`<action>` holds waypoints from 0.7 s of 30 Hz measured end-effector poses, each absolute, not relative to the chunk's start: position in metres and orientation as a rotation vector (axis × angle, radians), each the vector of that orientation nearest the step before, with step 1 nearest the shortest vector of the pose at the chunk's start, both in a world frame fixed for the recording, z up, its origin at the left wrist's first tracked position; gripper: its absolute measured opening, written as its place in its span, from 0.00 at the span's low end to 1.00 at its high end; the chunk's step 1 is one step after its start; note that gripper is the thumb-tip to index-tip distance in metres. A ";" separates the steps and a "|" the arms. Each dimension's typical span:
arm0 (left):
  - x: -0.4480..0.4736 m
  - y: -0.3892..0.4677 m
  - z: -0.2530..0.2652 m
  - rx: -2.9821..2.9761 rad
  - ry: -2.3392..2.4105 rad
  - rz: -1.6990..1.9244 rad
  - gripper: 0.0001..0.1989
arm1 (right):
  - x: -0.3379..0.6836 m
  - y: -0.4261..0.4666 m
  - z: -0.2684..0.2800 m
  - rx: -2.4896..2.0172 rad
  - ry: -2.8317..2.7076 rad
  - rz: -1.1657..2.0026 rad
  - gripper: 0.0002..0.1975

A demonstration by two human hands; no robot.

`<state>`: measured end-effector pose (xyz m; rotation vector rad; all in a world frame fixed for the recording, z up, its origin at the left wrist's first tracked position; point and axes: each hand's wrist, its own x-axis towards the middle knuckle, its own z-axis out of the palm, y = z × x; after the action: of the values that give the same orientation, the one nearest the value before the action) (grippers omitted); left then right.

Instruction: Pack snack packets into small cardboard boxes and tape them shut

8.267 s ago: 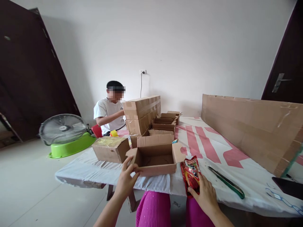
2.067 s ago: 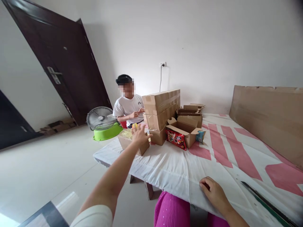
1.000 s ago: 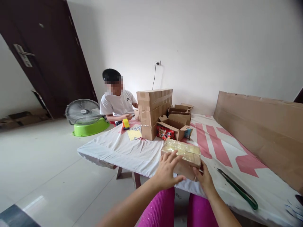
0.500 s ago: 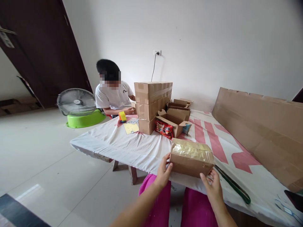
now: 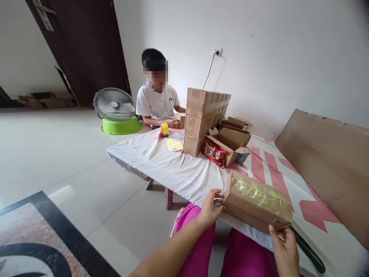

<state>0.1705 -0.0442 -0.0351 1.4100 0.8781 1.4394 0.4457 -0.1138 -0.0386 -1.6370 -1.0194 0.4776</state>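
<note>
A closed cardboard box [image 5: 253,215] with clear, yellowish tape across its top sits at the near edge of the cloth-covered table. At its left end, my left hand [image 5: 211,207] has its fingers curled against the side. My right hand [image 5: 285,246] grips the near right corner, thumb on the front and fingers partly hidden behind. Just right of that hand lies a long dark green tool [image 5: 309,248], partly covered by it. Beyond the box are a red snack packet [image 5: 214,153] and an open cardboard box [image 5: 227,143].
Several taped boxes [image 5: 196,127] are stacked mid-table. Behind them a person in a white shirt [image 5: 158,104] holds a small box [image 5: 180,120]. A yellow-and-orange object [image 5: 164,129] lies nearby. A large cardboard sheet [image 5: 325,142] stands at the right; a fan [image 5: 114,104] is on the floor.
My view has turned left, so everything sits further right in the picture. Both hands stay on the box, now more slanted in view. The other person's head has turned.
</note>
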 end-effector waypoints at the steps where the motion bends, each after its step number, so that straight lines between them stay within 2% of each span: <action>1: 0.170 -0.045 -0.034 1.409 0.876 1.429 0.27 | 0.449 -0.115 -0.039 -1.634 -1.029 0.485 0.31; 7: 0.163 -0.044 -0.024 1.475 0.942 1.370 0.12 | 0.458 -0.120 -0.046 -1.641 -1.147 0.463 0.32; 13: 0.166 -0.025 -0.011 1.680 1.088 1.349 0.15 | 0.452 -0.118 -0.059 -1.772 -1.234 0.426 0.31; 21: 0.170 -0.011 -0.005 1.903 1.122 1.365 0.11 | 0.441 -0.118 -0.049 -1.970 -1.244 0.312 0.34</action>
<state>0.1702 -0.0108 -0.0055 1.9028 1.1219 1.3648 0.4414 -0.1179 -0.0486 -1.9701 -1.2435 0.3118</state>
